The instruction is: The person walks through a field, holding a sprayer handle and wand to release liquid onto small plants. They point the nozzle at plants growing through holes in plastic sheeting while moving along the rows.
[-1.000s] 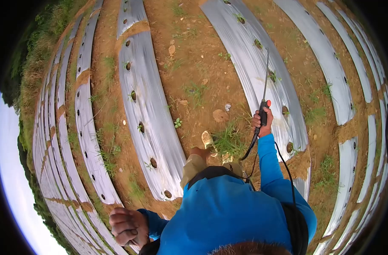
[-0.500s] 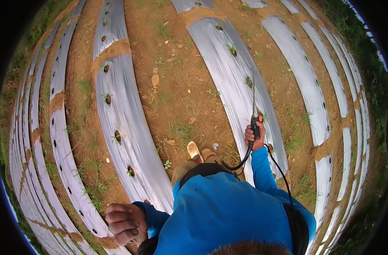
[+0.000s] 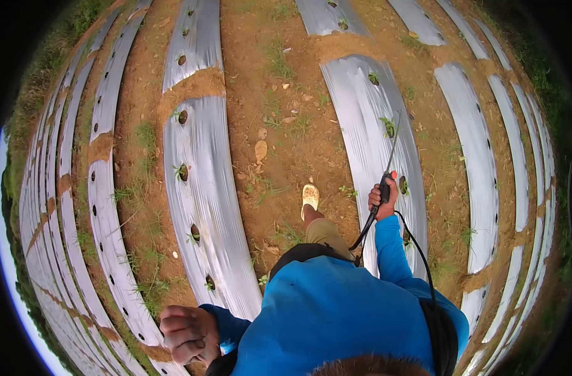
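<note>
My right hand (image 3: 382,204) is wrapped round the black handle of a spray wand (image 3: 385,188) with a red part at its top. The wand's thin lance points forward, its tip close to a small seedling (image 3: 387,128) in a hole of the silver plastic mulch (image 3: 355,106). From the handle a black hose (image 3: 365,233) curves back towards my waist. At the lower left, my left hand (image 3: 189,334) is closed with its fingers curled; whatever lies inside it is hidden. A black strap (image 3: 438,332) runs over my right shoulder.
Long mulched beds run on both sides, among them the left bed (image 3: 201,156), with seedlings in round holes. Between them lies a brown soil path (image 3: 261,188) with weeds and dry leaves, where my light-coloured shoe (image 3: 310,195) steps. Green bushes (image 3: 543,75) border the right edge.
I have moved forward along the path, so the beds have shifted down in view. One foot is now ahead. The wand has come to a different seedling and leans further right.
</note>
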The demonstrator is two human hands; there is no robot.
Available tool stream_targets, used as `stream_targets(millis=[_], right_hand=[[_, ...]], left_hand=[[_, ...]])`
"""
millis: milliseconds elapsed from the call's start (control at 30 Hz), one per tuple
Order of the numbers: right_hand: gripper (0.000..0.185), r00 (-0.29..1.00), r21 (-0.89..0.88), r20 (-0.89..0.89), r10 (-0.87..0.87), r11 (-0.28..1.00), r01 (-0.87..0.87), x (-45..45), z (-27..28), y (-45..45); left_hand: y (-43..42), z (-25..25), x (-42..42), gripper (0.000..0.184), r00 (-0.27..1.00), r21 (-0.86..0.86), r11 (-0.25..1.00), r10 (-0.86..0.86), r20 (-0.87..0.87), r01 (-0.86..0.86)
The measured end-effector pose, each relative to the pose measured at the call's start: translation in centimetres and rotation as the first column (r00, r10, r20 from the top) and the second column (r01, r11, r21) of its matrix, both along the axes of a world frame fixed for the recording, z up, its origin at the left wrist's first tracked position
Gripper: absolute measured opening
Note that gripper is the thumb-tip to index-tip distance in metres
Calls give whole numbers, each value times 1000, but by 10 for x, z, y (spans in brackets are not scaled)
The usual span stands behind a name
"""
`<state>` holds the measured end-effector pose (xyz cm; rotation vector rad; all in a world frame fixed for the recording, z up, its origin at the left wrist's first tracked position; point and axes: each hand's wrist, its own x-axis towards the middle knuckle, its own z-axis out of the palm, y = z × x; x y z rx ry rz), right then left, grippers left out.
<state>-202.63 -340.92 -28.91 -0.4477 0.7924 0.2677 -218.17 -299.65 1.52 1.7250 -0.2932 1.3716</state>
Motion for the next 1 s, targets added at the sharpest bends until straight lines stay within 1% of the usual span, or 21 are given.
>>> stream_targets(millis=[33, 100, 133, 167, 233, 267, 300, 367, 467, 500, 567, 633, 700, 733, 767, 800, 833, 867, 900, 967, 1000], right_hand=[[39, 1000, 6, 0, 16, 1000, -16, 34, -3, 1], [39, 999, 85, 29, 27, 996, -30, 86, 3, 1], [40, 995, 102, 96, 27, 994, -37, 114, 12, 1], [41, 992, 93, 118, 33, 995, -44, 142, 21, 2], [41, 996, 113, 89, 32, 993, -42, 199, 28, 2], [41, 992, 90, 111, 57, 994, -67, 224, 31, 3], [41, 992, 86, 113, 59, 994, -69, 247, 36, 5], [40, 988, 78, 136, 67, 994, -78, 288, 45, 11], [38, 990, 4, 113, 83, 996, -84, 341, 44, 25], [38, 993, -29, 91, 81, 996, -79, 358, 41, 31], [38, 996, -22, 53, 75, 997, -74, 392, 32, 47], [39, 998, -24, 21, 57, 998, -57, 425, 24, 60], [39, 997, -15, -7, 83, 996, -83, 460, 19, 72], [39, 996, 16, 3, 93, 996, -93, 481, 15, 76], [39, 996, 1, -5, 84, 996, -84, 500, 14, 80], [40, 994, 29, -18, 103, 994, -103, 517, 18, 84], [40, 991, 54, -11, 130, 990, -129, 545, 24, 85], [39, 984, 38, 48, 172, 984, -174, 569, 25, 83], [39, 984, 28, 58, 168, 985, -170, 597, 33, 84], [40, 986, 166, 107, 129, 975, -146, 642, 43, 88], [40, 989, 177, 110, 102, 977, -121, 665, 49, 92]], left_hand=[[-4, 3, 25, 22, 1000, 6, 1000, 16, 0, -16], [-8, 18, 67, 24, 986, -32, 988, 148, -80, -151], [-8, 24, 96, 23, 999, -42, 999, -29, 33, 31], [-8, 31, 122, 23, 999, -27, 999, -26, 38, 27], [-11, 45, 168, 24, 1000, 28, 999, 19, 23, -20], [-11, 47, 187, 27, 999, 21, 998, 51, 15, -51], [-8, 46, 203, 27, 998, 16, 998, 53, 17, -53], [1, 38, 230, 24, 1000, -25, 1000, -5, -6, 5], [9, 35, 288, 24, 1000, -50, 999, 12, -26, -14], [13, 32, 306, 24, 999, -53, 998, 20, -33, -22], [23, 20, 346, 23, 983, -36, 990, 134, -128, -139], [36, 9, 401, 25, 986, -58, 989, 131, -100, -138], [53, -4, 462, 29, 991, -85, 989, 118, -70, -124], [61, -10, 494, 29, 998, -108, 992, 67, -3, -67], [70, -13, 521, 28, 998, -128, 992, 15, 54, -8], [80, -10, 546, 28, 999, -146, 989, 7, 44, 0], [88, -8, 575, 28, 998, -116, 993, 15, 55, -8], [93, -5, 603, 27, 997, -83, 996, 25, 73, -19], [96, -3, 629, 27, 996, -91, 996, 21, 83, -13], [100, 4, 675, 27, 999, -110, 994, 13, 42, -8], [103, 7, 696, 27, 999, -104, 995, 2, 41, 2]])
